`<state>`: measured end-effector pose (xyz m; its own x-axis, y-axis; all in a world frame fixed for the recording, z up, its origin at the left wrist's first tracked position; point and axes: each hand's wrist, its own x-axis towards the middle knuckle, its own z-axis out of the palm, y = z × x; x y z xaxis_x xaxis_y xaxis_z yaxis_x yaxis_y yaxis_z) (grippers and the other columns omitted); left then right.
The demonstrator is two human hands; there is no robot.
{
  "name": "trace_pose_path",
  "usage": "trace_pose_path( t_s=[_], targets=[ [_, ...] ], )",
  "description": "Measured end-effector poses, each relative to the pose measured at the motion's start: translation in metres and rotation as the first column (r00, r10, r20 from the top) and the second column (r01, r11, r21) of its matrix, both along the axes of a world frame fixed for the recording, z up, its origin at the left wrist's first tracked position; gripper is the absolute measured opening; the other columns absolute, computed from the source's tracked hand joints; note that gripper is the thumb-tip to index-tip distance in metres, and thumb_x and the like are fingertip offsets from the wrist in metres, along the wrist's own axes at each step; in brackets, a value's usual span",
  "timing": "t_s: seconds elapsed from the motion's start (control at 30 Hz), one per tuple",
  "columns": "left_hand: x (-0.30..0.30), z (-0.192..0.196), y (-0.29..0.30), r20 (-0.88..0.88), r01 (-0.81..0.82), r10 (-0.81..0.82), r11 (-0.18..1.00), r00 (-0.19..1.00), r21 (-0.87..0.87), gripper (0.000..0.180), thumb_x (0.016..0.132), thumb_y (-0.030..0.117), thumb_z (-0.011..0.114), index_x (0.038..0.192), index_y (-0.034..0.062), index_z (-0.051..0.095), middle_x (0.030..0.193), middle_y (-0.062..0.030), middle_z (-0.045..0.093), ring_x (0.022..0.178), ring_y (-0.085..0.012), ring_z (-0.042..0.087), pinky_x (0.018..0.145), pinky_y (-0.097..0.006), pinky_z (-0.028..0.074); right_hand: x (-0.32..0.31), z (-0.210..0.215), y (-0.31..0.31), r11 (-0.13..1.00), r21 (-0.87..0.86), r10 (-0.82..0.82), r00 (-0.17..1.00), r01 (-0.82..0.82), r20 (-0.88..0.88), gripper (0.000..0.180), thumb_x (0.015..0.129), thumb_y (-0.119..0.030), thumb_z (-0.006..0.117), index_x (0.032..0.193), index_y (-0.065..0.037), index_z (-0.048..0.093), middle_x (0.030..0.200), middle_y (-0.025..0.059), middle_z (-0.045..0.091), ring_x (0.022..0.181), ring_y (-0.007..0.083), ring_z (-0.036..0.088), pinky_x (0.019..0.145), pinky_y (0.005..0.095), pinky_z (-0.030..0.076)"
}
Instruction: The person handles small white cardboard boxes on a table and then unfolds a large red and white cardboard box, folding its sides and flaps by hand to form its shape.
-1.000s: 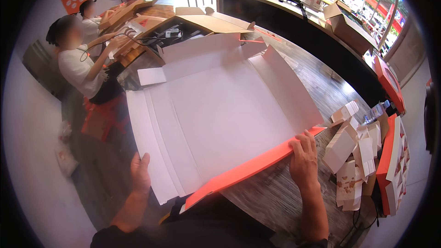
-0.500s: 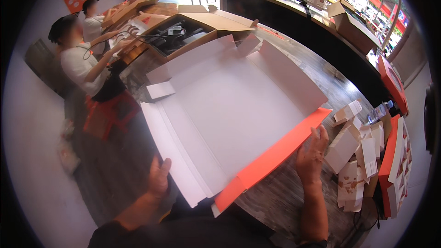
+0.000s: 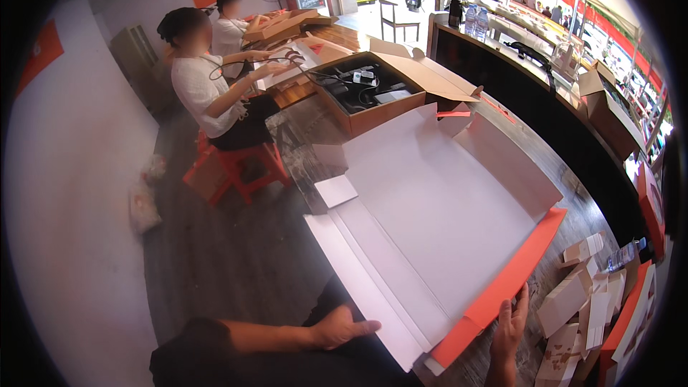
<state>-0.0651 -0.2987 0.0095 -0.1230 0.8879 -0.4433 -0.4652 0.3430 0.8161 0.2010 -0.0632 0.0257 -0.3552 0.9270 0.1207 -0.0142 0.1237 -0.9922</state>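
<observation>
A large, partly folded cardboard box (image 3: 444,208), white inside with an orange flap (image 3: 502,287) on its near right side, lies opened out before me on the table. Its side walls stand up at a slant, and a small white tab is folded over at its left corner. My left hand (image 3: 340,327) is at the white left flap, fingers curled and thumb tip at its edge; the fingertips are partly hidden. Beside the orange flap, my right hand (image 3: 510,326) has its fingers raised and spread from the thumb, touching or nearly touching the outer edge.
Beyond is an open brown carton (image 3: 373,118) with black items and cables. Two people work at the far left; the nearer person (image 3: 208,89) sits on a red stool (image 3: 251,172). Small white boxes (image 3: 566,308) and a plastic bottle (image 3: 625,254) crowd the right. A black-fronted counter (image 3: 516,100) runs behind.
My view has swung left, so everything appears farther right and lower. My left fingers look more curled, with the thumb at the box edge. My right hand stays beside the orange flap.
</observation>
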Motion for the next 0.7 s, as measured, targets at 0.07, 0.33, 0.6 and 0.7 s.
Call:
trace_pose_path(
  t_s=[0.07,0.33,0.6,0.7],
  targets=[
    [0.005,0.006,0.010,-0.106,0.166,-0.162,0.986,0.981,0.027,0.053,0.099,0.026,0.070,0.140,-0.0008,0.050,0.127,-0.0116,0.064,0.115,-0.0216,0.062,0.098,-0.036,0.051,0.003,0.000,-0.005,1.000,0.013,-0.004,0.997,0.003,0.074,0.070,0.098,-0.005,0.057,0.157,0.007,0.021,0.148,0.0186,0.046,0.131,0.0245,0.051,0.109,0.0366,0.041],
    [0.002,0.020,0.020,0.121,0.646,-0.667,0.743,0.735,0.173,0.049,0.107,0.037,0.053,0.139,0.0005,0.054,0.128,-0.0162,0.067,0.119,-0.0238,0.066,0.104,-0.037,0.051,0.016,0.026,0.008,0.994,0.088,0.030,0.917,-0.070,0.398,0.085,0.081,0.008,0.051,0.159,0.006,0.017,0.146,0.0174,0.051,0.131,0.0224,0.052,0.109,0.0300,0.040],
    [-0.129,0.088,0.010,0.042,0.307,-0.445,0.680,0.895,0.666,0.068,0.093,0.045,0.074,0.135,-0.0047,0.054,0.122,-0.0258,0.066,0.111,-0.0364,0.068,0.096,-0.047,0.056,0.058,0.016,0.031,0.987,0.159,-0.089,0.826,-0.001,0.557,0.081,0.082,0.007,0.051,0.158,0.007,0.022,0.155,0.0229,0.042,0.143,0.0285,0.043,0.118,0.0360,0.033],
    [-0.192,0.086,0.012,0.083,-0.068,0.009,0.666,0.997,0.743,0.055,0.098,0.045,0.066,0.129,-0.0003,0.058,0.107,-0.0156,0.071,0.098,-0.0276,0.070,0.086,-0.037,0.058,0.060,0.015,0.029,0.964,0.264,-0.159,0.749,-0.022,0.643,0.080,0.083,0.004,0.053,0.157,0.008,0.024,0.157,0.0261,0.038,0.148,0.0331,0.036,0.122,0.0389,0.028]
  ],
)
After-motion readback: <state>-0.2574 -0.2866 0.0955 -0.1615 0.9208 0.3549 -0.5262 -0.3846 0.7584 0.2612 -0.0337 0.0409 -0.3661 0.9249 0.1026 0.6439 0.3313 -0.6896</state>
